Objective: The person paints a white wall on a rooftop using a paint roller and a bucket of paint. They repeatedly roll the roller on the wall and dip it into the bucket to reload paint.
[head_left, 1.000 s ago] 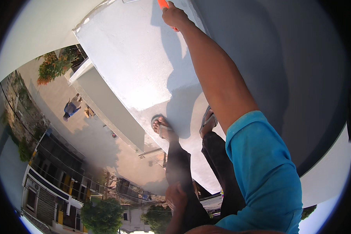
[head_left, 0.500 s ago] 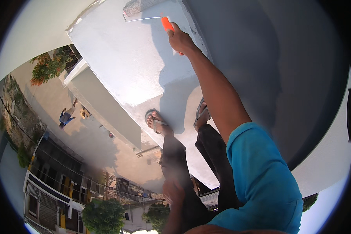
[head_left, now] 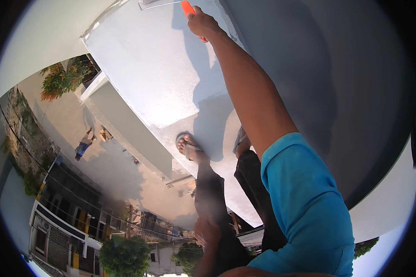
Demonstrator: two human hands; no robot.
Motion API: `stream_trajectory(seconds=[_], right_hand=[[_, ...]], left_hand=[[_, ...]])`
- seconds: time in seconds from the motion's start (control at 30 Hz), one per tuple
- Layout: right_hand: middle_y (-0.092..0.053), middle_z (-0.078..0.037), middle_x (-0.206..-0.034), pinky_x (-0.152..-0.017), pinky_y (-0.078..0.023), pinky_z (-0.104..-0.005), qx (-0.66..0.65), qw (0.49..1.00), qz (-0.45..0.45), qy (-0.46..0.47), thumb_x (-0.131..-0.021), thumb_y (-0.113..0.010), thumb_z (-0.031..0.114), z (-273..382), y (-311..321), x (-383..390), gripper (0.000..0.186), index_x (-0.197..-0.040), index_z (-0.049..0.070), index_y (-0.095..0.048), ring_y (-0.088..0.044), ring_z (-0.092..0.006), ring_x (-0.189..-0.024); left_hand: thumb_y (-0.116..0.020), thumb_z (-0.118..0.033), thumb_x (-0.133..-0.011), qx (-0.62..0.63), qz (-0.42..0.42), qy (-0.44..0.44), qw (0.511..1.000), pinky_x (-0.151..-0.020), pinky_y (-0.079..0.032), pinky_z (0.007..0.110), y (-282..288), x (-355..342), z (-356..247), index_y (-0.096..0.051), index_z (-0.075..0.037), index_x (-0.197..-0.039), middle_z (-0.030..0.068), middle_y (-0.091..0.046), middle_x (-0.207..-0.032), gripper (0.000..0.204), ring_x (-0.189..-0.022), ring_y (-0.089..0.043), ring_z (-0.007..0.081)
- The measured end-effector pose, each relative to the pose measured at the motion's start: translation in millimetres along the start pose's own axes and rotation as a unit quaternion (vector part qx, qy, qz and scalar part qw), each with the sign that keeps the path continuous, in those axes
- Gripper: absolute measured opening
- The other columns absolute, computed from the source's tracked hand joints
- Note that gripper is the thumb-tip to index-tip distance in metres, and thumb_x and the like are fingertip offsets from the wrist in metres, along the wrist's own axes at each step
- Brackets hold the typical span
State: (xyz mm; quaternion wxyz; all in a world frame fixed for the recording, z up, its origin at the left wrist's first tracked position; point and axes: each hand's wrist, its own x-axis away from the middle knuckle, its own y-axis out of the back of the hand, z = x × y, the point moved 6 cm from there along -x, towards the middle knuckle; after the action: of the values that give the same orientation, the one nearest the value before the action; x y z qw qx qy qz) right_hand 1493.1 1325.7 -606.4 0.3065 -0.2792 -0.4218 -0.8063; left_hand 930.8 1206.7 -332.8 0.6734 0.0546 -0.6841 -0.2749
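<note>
My right hand [head_left: 198, 22] is closed around the orange handle [head_left: 186, 9] of a paint roller, stretched out over a pale ledge [head_left: 129, 69]; the roller's wire frame [head_left: 148, 8] reaches the top edge, where its sleeve is out of sight. Low in the view, my left hand [head_left: 207, 228] rests by my dark-trousered left leg, hazy, its fingers unclear. My sandalled feet [head_left: 187, 147] stand on the ledge, partly in shadow.
The ledge drops off on my left above a lower beige slab [head_left: 134, 129] and the ground far below, where a person [head_left: 83, 147] is. A shaded grey wall [head_left: 291, 64] runs along my right. Trees, wires and buildings lie beyond.
The roller and my right hand came down the ledge half a second ago and have since moved up again, toward the top edge. The person below has shifted position.
</note>
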Motion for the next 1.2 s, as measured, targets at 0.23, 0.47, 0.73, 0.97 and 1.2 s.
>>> stream_trajectory(seconds=[0.23,0.47,0.73,0.97,1.2], right_hand=[[-0.07,-0.023,-0.103,-0.073,-0.055,-0.0467,0.021,0.996,-0.08,0.043,-0.111,-0.031,0.037,-27,4,-53,0.049,-0.14,0.001,-0.047,-0.069,-0.0325,-0.079],[-0.071,-0.023,-0.109,-0.07,-0.059,-0.0467,0.003,0.997,0.037,-0.072,-0.107,-0.039,0.045,-97,-15,93,0.057,-0.158,0.023,-0.029,-0.073,-0.0359,-0.083],[-0.068,-0.032,-0.116,-0.093,-0.051,-0.0604,0.042,0.995,0.042,-0.082,-0.109,-0.036,0.045,-228,-35,203,0.055,-0.159,0.024,-0.025,-0.065,-0.0535,-0.107],[-0.069,-0.033,-0.109,-0.093,-0.05,-0.0611,0.081,0.992,0.032,-0.087,-0.108,-0.04,0.044,-325,-51,302,0.058,-0.16,0.025,-0.024,-0.065,-0.0551,-0.104],[-0.071,-0.032,-0.094,-0.08,-0.054,-0.0611,0.122,0.973,0.102,-0.168,-0.108,-0.04,0.043,-357,-52,379,0.06,-0.162,0.028,-0.021,-0.069,-0.0543,-0.087]], left_hand=[[-0.055,-0.033,-0.1,0.039,-0.028,-0.039,0.998,-0.09,-0.051,0.05,-5,2,-4,-0.071,-0.011,-0.11,0.0132,-0.071,-0.111,0.029,-0.105,-0.066,0.0376],[-0.056,-0.03,-0.099,0.03,-0.061,-0.05,0.996,-0.089,-0.051,0.05,1,11,-11,-0.071,-0.011,-0.11,0.0134,-0.071,-0.108,0.026,-0.103,-0.067,0.0382],[-0.058,-0.028,-0.099,0.027,-0.071,-0.07,0.995,-0.087,-0.052,0.05,-10,13,-2,-0.071,-0.011,-0.109,0.0127,-0.072,-0.108,0.025,-0.101,-0.067,0.0375],[-0.058,-0.022,-0.099,0.007,-0.076,-0.088,0.993,-0.086,-0.053,0.048,-13,19,-2,-0.072,-0.01,-0.11,0.0121,-0.072,-0.108,0.021,-0.102,-0.068,0.0365],[-0.058,-0.021,-0.1,0.003,-0.078,-0.065,0.995,-0.087,-0.053,0.047,-9,24,-3,-0.072,-0.009,-0.109,0.0114,-0.072,-0.11,0.02,-0.102,-0.068,0.036]])
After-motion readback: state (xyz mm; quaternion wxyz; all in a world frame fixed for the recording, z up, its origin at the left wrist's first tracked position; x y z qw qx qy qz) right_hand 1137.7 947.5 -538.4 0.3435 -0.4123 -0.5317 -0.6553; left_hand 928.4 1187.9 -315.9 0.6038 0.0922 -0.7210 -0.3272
